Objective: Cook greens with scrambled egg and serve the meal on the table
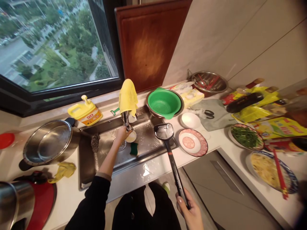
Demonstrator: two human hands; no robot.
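Observation:
My left hand [123, 133] reaches over the sink [146, 145] and is closed on the lower end of the chrome faucet [125, 118]. A yellow cloth [128, 95] drapes over the top of that faucet. My right hand [189, 209] grips the long black handle of a wok spatula [165, 131], its wet, shiny head held over the sink's right side. Beneath my left hand, a small pale bowl [131, 136] sits in the sink by the drain. A dark green sponge [134, 149] and a steel wool scrubber [95, 142] also lie in the basin.
Behind the sink stand a yellow detergent jug [85, 112] and a green colander [164, 103]. A white bowl [190, 120] and pink-rimmed plate [193, 142] sit right. A steel pot [48, 142] is left. Food dishes, including green vegetables [247, 136], line the right counter.

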